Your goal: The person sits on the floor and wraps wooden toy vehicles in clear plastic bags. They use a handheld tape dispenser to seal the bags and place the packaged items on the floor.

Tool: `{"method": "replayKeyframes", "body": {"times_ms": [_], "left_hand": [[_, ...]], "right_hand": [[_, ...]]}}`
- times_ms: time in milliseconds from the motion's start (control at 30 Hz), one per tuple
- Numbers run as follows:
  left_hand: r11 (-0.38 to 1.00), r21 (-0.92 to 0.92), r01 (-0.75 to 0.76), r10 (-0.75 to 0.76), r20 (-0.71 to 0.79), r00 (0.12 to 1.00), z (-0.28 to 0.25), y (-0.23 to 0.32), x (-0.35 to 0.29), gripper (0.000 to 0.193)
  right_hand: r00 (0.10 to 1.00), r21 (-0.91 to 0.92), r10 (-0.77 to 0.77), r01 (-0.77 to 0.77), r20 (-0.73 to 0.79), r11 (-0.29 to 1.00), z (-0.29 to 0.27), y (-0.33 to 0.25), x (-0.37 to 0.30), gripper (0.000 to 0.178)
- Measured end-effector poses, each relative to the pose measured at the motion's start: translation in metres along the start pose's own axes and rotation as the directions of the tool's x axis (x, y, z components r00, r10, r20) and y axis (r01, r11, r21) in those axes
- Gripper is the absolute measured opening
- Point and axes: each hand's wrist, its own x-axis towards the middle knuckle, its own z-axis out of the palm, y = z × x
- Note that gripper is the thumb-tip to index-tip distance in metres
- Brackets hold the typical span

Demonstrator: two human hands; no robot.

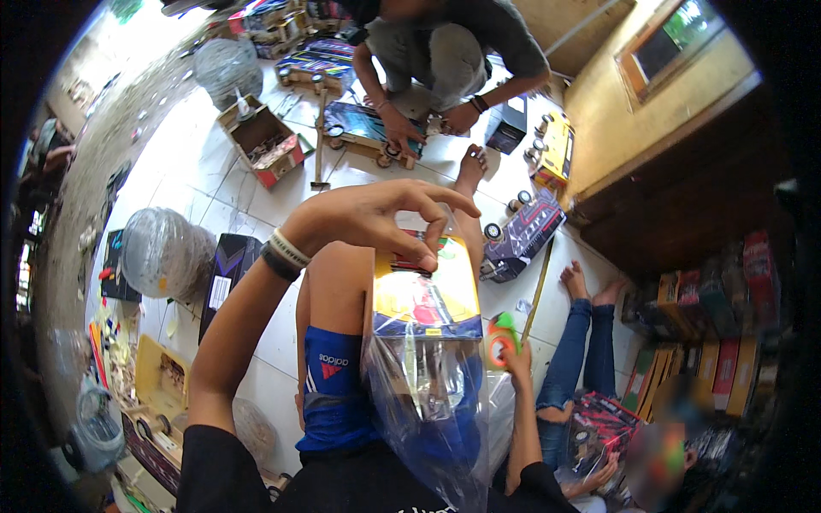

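Observation:
Across my lap lies a box-shaped toy truck (425,295) with a yellow and dark blue printed face, inside a clear plastic bag (428,385). The loose part of the bag hangs toward my body. My left hand (402,218) reaches over the truck's far end. Its thumb and index finger pinch the plastic there, while the other fingers stretch out to the right. Beside the truck on the right, my right hand (516,359) grips an orange and green tape dispenser (501,340). Part of that grip is hidden behind the dispenser.
Opposite me, a crouching person handles a blue toy truck (368,128). A purple toy truck (522,235) and a yellow one (554,152) stand at the right. Leftward are an open box of small parts (265,141) and a plastic roll (162,252). Another person sits at lower right.

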Motion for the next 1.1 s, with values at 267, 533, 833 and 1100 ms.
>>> {"method": "replayKeyframes", "body": {"times_ms": [267, 533, 833, 1100], "left_hand": [[0.999, -0.036, 0.028, -0.027, 0.041, 0.999, -0.003, -0.008, 0.002, 0.028], [0.84, -0.382, 0.385, -0.375, 0.102, 0.921, -0.006, -0.021, -0.009, 0.059], [0.742, -0.635, 0.216, -0.125, 0.186, 0.975, 0.017, -0.047, 0.0, 0.084], [0.876, -0.412, 0.249, -0.199, 0.162, 0.967, 0.014, -0.032, 0.001, 0.069]], "right_hand": [[0.747, 0.311, -0.654, 0.599, 0.115, 0.738, -0.015, -0.318, -0.053, 0.039], [0.032, 0.204, -0.86, 0.966, 0.51, 0.157, 0.048, -0.471, -0.145, 0.041], [-0.082, 0.123, -0.615, 0.992, 0.785, 0.024, 0.062, -0.491, -0.147, 0.033], [-0.018, 0.079, -0.577, 0.994, 0.816, 0.08, 0.012, -0.495, -0.136, 0.026]]}}
